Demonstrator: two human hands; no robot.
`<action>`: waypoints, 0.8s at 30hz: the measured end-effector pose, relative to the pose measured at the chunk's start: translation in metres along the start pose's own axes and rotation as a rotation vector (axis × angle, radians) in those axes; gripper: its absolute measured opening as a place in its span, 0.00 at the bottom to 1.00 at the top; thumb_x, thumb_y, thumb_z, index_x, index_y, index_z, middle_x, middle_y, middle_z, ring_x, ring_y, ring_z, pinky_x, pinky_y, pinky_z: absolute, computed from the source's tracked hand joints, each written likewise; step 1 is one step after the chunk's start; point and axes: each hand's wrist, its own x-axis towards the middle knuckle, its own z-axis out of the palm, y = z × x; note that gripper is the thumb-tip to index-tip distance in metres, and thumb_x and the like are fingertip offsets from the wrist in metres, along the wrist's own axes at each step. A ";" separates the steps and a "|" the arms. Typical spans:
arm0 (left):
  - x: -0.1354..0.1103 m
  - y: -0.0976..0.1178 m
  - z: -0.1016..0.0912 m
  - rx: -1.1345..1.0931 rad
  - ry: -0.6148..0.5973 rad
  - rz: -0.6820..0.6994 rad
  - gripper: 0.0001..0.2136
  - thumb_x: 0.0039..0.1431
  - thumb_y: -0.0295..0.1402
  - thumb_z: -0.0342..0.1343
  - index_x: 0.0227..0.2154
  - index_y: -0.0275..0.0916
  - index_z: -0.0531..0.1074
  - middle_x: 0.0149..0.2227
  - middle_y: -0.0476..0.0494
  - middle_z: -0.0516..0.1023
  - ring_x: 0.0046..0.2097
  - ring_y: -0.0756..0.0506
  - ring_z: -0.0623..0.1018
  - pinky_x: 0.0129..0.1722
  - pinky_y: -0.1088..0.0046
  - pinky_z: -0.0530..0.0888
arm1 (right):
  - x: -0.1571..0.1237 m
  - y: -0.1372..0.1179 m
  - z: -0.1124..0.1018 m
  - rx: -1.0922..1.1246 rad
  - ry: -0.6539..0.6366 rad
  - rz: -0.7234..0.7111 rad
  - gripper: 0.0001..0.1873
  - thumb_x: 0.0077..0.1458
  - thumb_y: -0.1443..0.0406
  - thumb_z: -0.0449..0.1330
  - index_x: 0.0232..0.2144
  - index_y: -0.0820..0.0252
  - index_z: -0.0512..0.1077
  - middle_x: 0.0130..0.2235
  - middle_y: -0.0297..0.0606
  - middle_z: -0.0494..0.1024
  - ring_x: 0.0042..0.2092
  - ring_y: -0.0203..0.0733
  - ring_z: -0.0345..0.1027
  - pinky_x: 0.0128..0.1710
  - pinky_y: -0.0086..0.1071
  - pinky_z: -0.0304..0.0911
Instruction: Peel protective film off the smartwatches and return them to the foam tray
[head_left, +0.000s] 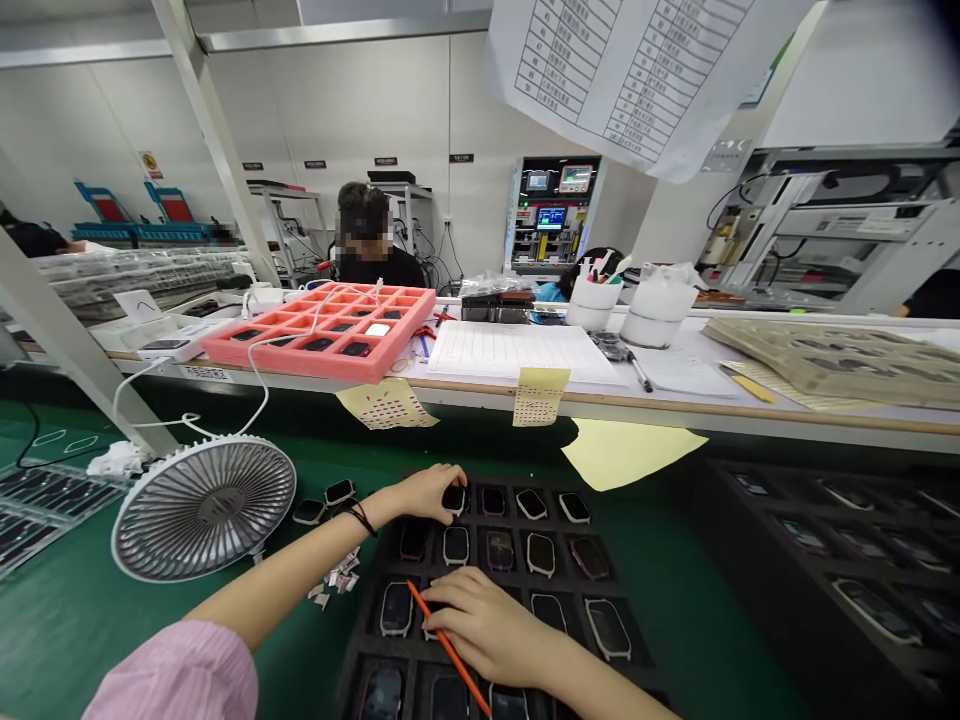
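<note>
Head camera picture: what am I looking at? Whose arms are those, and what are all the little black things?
This picture comes from a camera worn on a person's head, looking down at their own arms. The left hand touches a small watch-like device, one of many sitting in the pockets of a black foam tray. The right hand holds a thin orange stick. The tray lies on a green mat, with a round fan beside it. Farther away, another person sits behind a pink tray.
</note>
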 end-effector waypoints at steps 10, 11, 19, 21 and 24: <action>0.016 0.011 -0.005 0.209 -0.059 -0.036 0.31 0.42 0.29 0.63 0.53 0.41 0.64 0.43 0.39 0.76 0.44 0.39 0.76 0.40 0.70 0.71 | -0.001 0.002 0.002 0.012 0.005 0.004 0.14 0.63 0.68 0.47 0.47 0.60 0.69 0.54 0.39 0.69 0.56 0.41 0.58 0.56 0.36 0.53; 0.017 0.014 -0.003 0.245 -0.052 -0.043 0.33 0.41 0.28 0.63 0.54 0.42 0.63 0.42 0.39 0.76 0.43 0.38 0.77 0.39 0.69 0.71 | -0.001 0.002 0.003 0.012 0.006 0.002 0.14 0.63 0.68 0.47 0.47 0.60 0.69 0.53 0.40 0.69 0.56 0.41 0.58 0.56 0.36 0.54; 0.010 0.013 -0.008 0.302 0.053 -0.015 0.24 0.44 0.36 0.62 0.47 0.43 0.70 0.39 0.42 0.76 0.40 0.41 0.77 0.37 0.73 0.70 | -0.001 0.002 0.005 0.004 0.031 -0.008 0.14 0.62 0.69 0.47 0.46 0.61 0.69 0.52 0.41 0.70 0.55 0.42 0.59 0.55 0.38 0.55; 0.011 0.016 -0.011 0.282 0.078 -0.003 0.22 0.45 0.38 0.62 0.46 0.42 0.70 0.40 0.43 0.77 0.41 0.42 0.77 0.38 0.74 0.70 | -0.001 0.002 0.004 0.000 0.030 -0.013 0.14 0.62 0.68 0.47 0.46 0.60 0.69 0.52 0.41 0.70 0.54 0.42 0.59 0.55 0.37 0.55; 0.023 0.028 -0.010 0.251 0.080 0.051 0.22 0.47 0.38 0.61 0.47 0.43 0.69 0.44 0.46 0.76 0.45 0.43 0.76 0.41 0.75 0.69 | -0.002 0.002 0.004 -0.007 0.021 -0.015 0.14 0.62 0.69 0.47 0.47 0.60 0.68 0.52 0.41 0.70 0.55 0.42 0.59 0.55 0.38 0.55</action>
